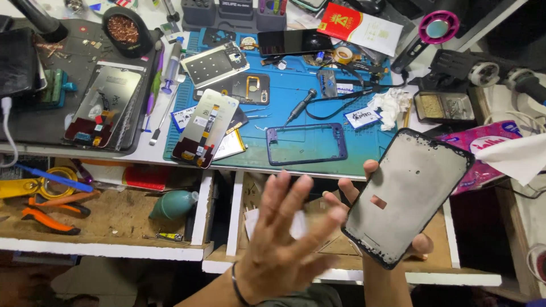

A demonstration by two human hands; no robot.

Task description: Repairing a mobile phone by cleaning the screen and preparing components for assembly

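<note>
Left hand (284,239) sits closest to the lens, low centre, fingers spread wide, empty, blurred, dark band on the wrist. Right hand (392,227) beside it grips a phone screen panel (406,196) from underneath: fingertips show along the panel's left edge, thumb at the lower right corner. Panel is tilted, grey inner face towards the camera, dark rim, small rectangular cut-out near its middle. Both hands hang over an open drawer (443,273) below the front edge of the tabletop (153,150), not touching each other. On the blue work mat (364,142) behind: empty purple phone frame (307,144) lying flat, just beyond the left fingertips; precision screwdriver (300,105) above it; display assembly (206,128) with exposed flex cable lying tilted near the mat's left edge; back cover with a ring-shaped part (239,88) further up; dark phone (293,42) at the mat's top. Crumpled tissue (389,108) at the mat's right edge. Second display assembly (105,105) on a dark pad left of the mat. Left drawer holds orange-handled pliers (51,219) and a teal air blower bulb (170,206). Pink packet (489,145) right of the held panel, partly behind it.
</note>
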